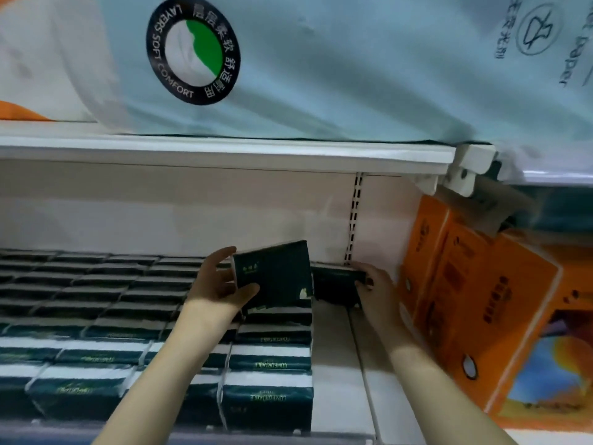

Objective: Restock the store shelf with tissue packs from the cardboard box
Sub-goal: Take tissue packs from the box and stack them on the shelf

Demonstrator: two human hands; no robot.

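While a dark tissue pack is gripped upright by the left hand, a second pack is pinched by the right hand just beside it. Both are held at the right end of the stocked rows, near orange boxes.

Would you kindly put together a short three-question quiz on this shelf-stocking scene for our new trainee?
1. True or false: the left hand holds a dark green tissue pack above the stacked rows.
2. The right hand grips a second pack. What stands on the shelf to that hand's right? A) orange boxes B) glass bottles C) blue baskets
3. Fill in: the round label on the big pale pack overhead reads LAYERS SOFT ___.

Key: 1 true; 2 A; 3 COMFORT.
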